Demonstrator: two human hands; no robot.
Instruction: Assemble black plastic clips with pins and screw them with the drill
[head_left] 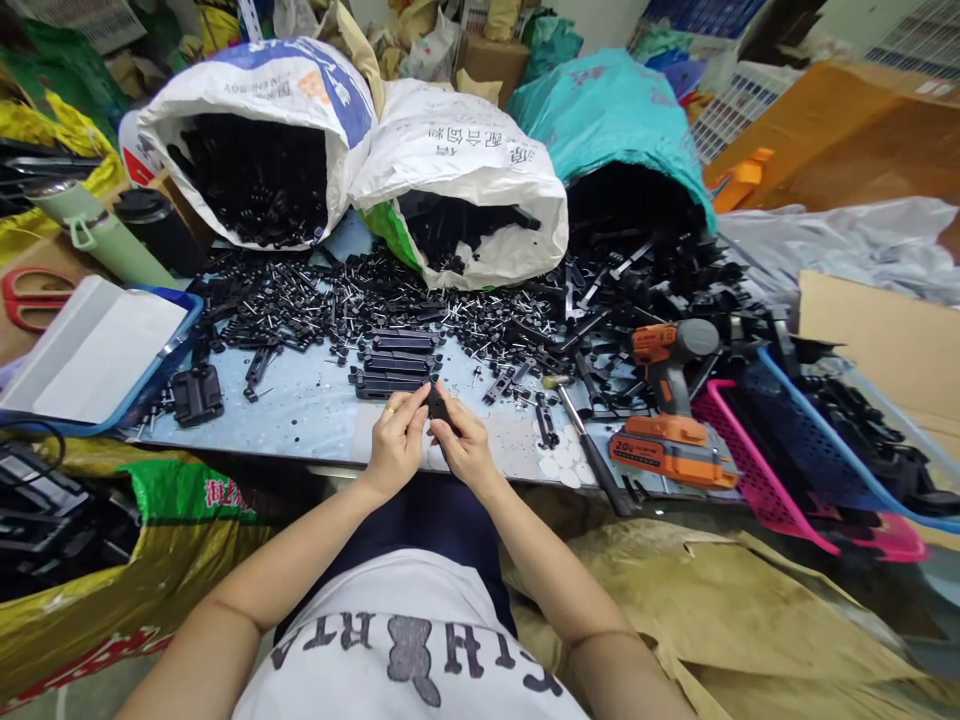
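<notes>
My left hand [397, 437] and my right hand [465, 437] meet at the front edge of the table, both closed on one small black plastic part [436, 404]. Fingers of both hands cover much of it, so its full shape is hidden. Just beyond my fingertips lies a short row of long black plastic pieces [397, 362], set side by side. Loose black parts and metal pins [375, 290] are heaped behind them. To the right of my hands rests a hammer [592, 450] with a dark handle, near a small black part [547, 420].
An orange cordless drill [671, 400] stands at the right, beside a pink basket [780, 510] and a blue basket [862, 470]. Two white sacks [255, 90] [465, 150] and a teal sack [607, 110] open toward me. A blue tray [180, 340] sits at left.
</notes>
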